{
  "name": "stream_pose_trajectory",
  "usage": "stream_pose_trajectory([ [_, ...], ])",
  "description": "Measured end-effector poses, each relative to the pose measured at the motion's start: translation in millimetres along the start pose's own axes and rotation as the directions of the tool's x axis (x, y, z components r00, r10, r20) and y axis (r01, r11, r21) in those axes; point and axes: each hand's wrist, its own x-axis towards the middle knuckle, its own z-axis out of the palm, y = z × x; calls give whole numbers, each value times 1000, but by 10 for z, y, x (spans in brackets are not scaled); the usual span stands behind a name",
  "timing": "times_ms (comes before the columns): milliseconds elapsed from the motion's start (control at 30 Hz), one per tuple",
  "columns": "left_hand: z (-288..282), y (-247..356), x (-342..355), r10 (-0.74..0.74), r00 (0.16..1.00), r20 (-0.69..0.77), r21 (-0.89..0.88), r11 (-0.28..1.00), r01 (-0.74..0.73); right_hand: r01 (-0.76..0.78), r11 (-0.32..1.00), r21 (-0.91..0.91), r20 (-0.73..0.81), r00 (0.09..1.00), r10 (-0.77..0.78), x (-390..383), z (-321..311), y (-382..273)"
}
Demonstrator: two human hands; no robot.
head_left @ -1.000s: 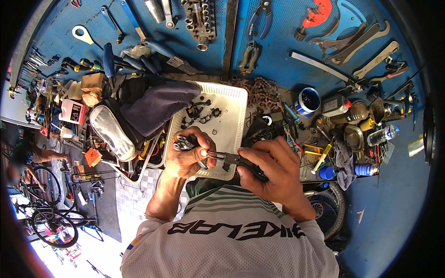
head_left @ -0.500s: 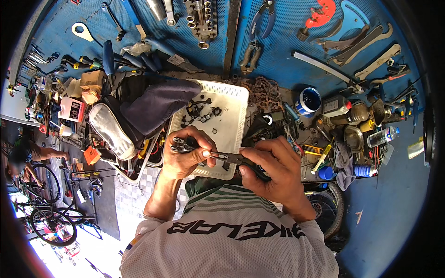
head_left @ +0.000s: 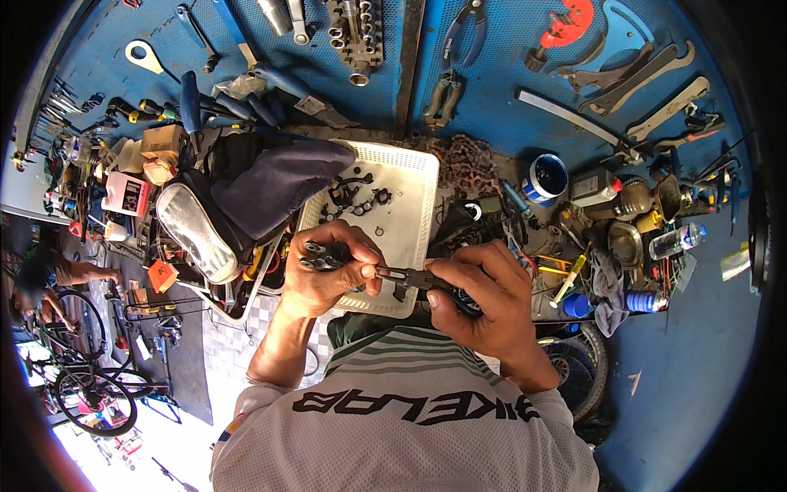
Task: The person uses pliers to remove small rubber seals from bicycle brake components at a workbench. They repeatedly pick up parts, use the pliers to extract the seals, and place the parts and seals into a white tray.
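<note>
Left hand: the left hand [head_left: 324, 283] is closed around a small dark metal part [head_left: 321, 256], held up just over the near edge of the white basket tray [head_left: 414, 184], probably so anything that drops lands in the tray.
Right hand: the right hand [head_left: 484, 299] grips the handles of dark pliers [head_left: 410, 277], whose nose points left and meets the part at the left thumb; the two hands brace against each other, which steadies the work.
Part: it looks like a bicycle component, though it is too small and too covered by fingers to say which.
Tray: it sits on the cluttered counter [head_left: 566, 238] and holds a cluster of small black pieces [head_left: 354, 197] at its far left corner, keeping loose bits together.
Surroundings: a dark shoe [head_left: 197, 230] rests left of the tray; a rusty chain [head_left: 463, 160] lies at its far right; a blue can [head_left: 543, 178] stands further right; tools hang on the blue pegboard [head_left: 492, 82] above.
</note>
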Motion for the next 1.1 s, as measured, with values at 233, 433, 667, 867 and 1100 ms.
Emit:
stream_pose_trajectory([
  [233,47,79,-26,28,999,-19,175,984,-24,8,1000,-11,-10,1000,-8,-3,5,6],
  [433,118,193,-41,-21,998,-63,294,955,38,-5,999,49,11,1000,5,-38,49,126],
  [667,229,332,3,-214,964,-158,332,908,256,-138,910,390,97,989,109,-111,268,463],
  [867,295,349,44,-258,946,-194,321,895,310,-124,825,551,43,992,121,-243,515,640],
  [1100,280,346,65,-268,949,-166,347,885,310,-116,783,612,-3,989,149,-353,686,718],
])
